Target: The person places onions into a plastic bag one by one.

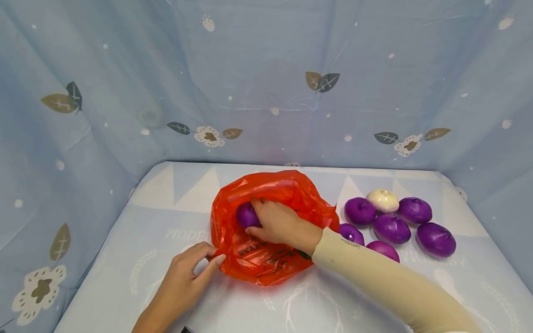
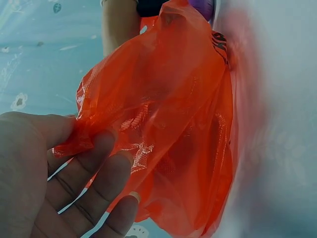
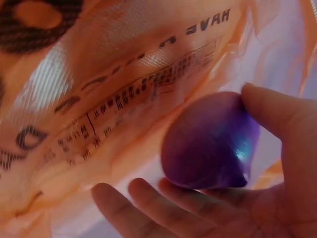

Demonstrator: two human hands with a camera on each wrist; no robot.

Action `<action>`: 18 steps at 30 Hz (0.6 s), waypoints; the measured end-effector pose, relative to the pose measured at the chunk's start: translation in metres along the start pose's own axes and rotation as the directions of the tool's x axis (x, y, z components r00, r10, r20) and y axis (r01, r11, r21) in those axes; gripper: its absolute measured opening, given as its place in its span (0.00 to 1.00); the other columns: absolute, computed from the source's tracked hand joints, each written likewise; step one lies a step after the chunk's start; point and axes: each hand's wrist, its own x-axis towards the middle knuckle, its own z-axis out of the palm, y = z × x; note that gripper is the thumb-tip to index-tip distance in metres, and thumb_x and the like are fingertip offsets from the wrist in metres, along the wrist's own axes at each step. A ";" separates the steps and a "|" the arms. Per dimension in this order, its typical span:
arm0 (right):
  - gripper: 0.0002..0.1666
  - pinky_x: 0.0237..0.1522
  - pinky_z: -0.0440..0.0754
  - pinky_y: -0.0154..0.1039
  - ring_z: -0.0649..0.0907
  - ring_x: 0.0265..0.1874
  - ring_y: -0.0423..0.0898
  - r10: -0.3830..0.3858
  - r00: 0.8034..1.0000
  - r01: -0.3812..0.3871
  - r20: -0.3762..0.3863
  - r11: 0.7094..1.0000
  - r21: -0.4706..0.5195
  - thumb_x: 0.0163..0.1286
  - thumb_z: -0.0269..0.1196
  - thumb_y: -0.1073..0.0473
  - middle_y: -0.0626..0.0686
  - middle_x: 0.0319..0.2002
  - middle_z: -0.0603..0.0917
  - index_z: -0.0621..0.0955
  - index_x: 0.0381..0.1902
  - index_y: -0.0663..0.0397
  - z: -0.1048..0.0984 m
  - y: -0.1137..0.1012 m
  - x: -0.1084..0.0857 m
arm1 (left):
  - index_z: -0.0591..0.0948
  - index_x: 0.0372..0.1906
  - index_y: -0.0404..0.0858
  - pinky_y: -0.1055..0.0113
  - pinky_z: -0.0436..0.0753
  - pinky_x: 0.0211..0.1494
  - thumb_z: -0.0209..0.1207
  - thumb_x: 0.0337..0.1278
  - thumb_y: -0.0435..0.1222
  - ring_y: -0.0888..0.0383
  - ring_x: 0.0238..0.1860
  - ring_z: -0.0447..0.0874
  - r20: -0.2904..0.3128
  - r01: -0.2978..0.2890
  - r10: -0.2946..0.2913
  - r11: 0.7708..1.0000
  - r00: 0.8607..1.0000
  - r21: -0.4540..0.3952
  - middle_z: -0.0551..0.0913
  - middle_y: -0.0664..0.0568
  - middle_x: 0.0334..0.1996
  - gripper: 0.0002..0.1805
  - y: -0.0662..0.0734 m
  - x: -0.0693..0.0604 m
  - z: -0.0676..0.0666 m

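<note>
A red plastic bag [image 1: 262, 266] lies on the table with its mouth spread wide. The left hand [image 1: 187, 270] pinches the bag's near left rim between thumb and forefinger; in the left wrist view the other fingers are spread beside the red plastic [image 2: 168, 114]. Inside the bag, the right hand [image 1: 276, 222] holds a purple onion [image 1: 246, 215]. The right wrist view shows this onion [image 3: 208, 144] between the thumb and the forefinger side, the other fingers stretched out beneath it. Black print marks the bag's inner wall [image 3: 124, 109].
Right of the bag, several more purple onions [image 1: 392, 229] and one white onion [image 1: 383, 200] sit in a group on the table [image 1: 145, 259]. The right forearm, in a cream sleeve [image 1: 374, 277], crosses in front of them. A light blue patterned curtain [image 1: 266, 83] stands behind and at both sides.
</note>
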 end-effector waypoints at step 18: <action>0.43 0.63 0.79 0.43 0.82 0.55 0.47 -0.002 0.995 0.010 -0.103 0.997 0.072 0.69 0.72 0.39 0.51 0.58 0.80 0.69 0.70 0.54 0.016 0.009 0.031 | 0.82 0.39 0.54 0.77 0.78 0.43 0.71 0.59 0.26 0.67 0.36 0.79 -0.023 -0.030 0.031 0.999 0.999 0.025 0.80 0.69 0.34 0.18 -0.001 -0.002 0.003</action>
